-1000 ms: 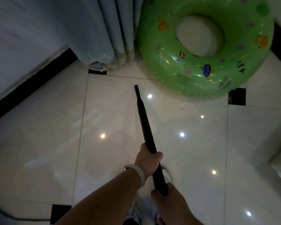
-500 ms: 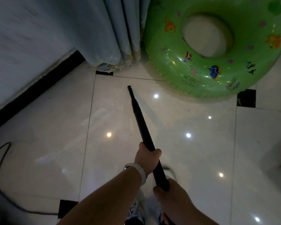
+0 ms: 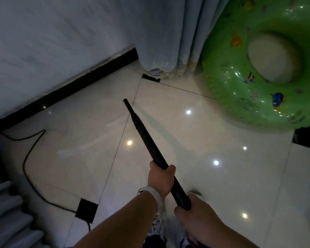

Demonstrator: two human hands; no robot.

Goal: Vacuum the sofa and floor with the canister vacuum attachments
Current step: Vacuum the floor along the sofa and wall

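Grips wand (image 3: 150, 145) mid-shaft with left hand (image 3: 160, 178), rear end with right hand (image 3: 191, 210), fingers (image 3: 170, 169) clamped round it. Points tip (image 3: 125, 101) down at floor (image 3: 97, 149) near skirting (image 3: 70, 90). Probably stiff, light, smooth: needs spaced two-handed hold.

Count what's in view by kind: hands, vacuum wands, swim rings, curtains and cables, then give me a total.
hands: 2 (left hand, right hand, both holding the wand)
vacuum wand: 1
green swim ring: 1
curtain: 1
black cable: 1
Total: 6
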